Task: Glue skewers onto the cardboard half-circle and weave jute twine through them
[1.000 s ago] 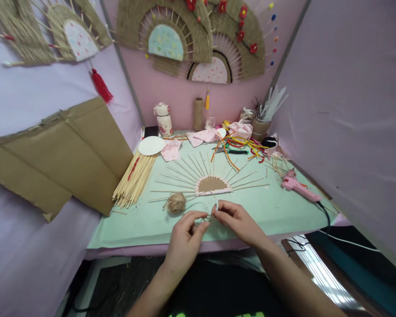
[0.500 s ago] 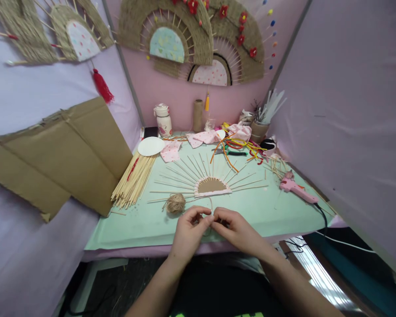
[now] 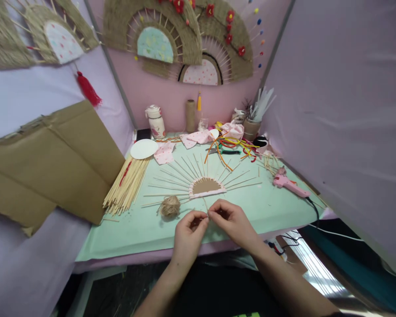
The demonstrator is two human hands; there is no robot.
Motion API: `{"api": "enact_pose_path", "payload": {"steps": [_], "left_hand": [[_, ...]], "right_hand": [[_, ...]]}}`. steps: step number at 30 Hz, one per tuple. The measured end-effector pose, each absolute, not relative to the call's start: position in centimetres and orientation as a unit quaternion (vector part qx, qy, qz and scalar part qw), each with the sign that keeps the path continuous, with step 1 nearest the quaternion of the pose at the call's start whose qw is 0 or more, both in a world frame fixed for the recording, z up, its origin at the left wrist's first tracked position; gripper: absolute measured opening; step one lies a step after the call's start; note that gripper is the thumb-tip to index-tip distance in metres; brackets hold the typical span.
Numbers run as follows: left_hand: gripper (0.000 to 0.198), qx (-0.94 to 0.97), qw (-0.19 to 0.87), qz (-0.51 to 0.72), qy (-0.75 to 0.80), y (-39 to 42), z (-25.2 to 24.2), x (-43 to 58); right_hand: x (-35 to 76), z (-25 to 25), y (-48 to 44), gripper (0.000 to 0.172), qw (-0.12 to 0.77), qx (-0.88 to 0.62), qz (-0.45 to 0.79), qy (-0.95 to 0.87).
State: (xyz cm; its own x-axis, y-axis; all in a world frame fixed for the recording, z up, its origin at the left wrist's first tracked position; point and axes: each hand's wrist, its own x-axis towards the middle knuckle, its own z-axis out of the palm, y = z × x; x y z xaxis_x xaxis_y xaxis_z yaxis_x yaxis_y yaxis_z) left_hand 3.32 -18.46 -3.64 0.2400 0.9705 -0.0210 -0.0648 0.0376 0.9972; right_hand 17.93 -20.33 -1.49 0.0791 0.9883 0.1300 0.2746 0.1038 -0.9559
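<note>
My left hand (image 3: pixel 188 233) and my right hand (image 3: pixel 232 222) meet at the front of the green table (image 3: pixel 125 233), fingers pinched together on a thin strand of jute twine (image 3: pixel 206 207). The strand rises toward a half-round cardboard fan base (image 3: pixel 206 186) with thin sticks spreading out of it. A small ball of jute twine (image 3: pixel 170 206) lies just left of my left hand.
A bundle of bamboo sticks (image 3: pixel 127 185) and a white disc (image 3: pixel 144 149) lie at the left. Coloured pipe cleaners (image 3: pixel 232 147), cloth scraps, a cup of sticks (image 3: pixel 251 127) and a bottle (image 3: pixel 154 121) crowd the back. A pink glue gun (image 3: pixel 288 185) lies right. Cardboard (image 3: pixel 53 158) leans on the left.
Both hands stayed together on the twine, shifting slightly up and closer to the fan base. The small white piece at my right fingertips a second ago is not visible now. The view shifted.
</note>
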Motion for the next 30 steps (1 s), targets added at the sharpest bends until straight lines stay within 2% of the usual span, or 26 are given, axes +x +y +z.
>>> {"api": "enact_pose_path", "payload": {"steps": [7,13,16,21,25,30], "left_hand": [[0.03,0.432,0.647,0.473,0.414,-18.0,-3.5,4.0],[0.034,0.331,0.679,0.542,0.368,-18.3,-2.4,4.8],[0.033,0.388,0.682,0.485,0.386,-18.2,-1.9,3.9],[0.033,0.515,0.61,0.431,0.421,-18.2,-1.8,2.6],[0.029,0.534,0.651,0.371,0.391,-18.7,-2.4,3.3],[0.036,0.534,0.622,0.395,0.415,-18.8,-3.0,3.3]], "right_hand": [[17.5,-0.8,-20.9,0.016,0.449,-0.534,0.33,-0.636],[16.9,-0.5,-21.2,0.014,0.48,-0.524,0.298,-0.637],[17.3,-0.3,-21.1,0.014,0.47,-0.526,0.304,-0.64],[18.7,0.8,-20.5,0.015,0.45,-0.537,0.328,-0.634],[18.7,1.8,-19.8,0.016,0.465,-0.518,0.389,-0.603],[19.7,1.7,-17.5,0.024,0.43,-0.521,0.368,-0.639]]}}
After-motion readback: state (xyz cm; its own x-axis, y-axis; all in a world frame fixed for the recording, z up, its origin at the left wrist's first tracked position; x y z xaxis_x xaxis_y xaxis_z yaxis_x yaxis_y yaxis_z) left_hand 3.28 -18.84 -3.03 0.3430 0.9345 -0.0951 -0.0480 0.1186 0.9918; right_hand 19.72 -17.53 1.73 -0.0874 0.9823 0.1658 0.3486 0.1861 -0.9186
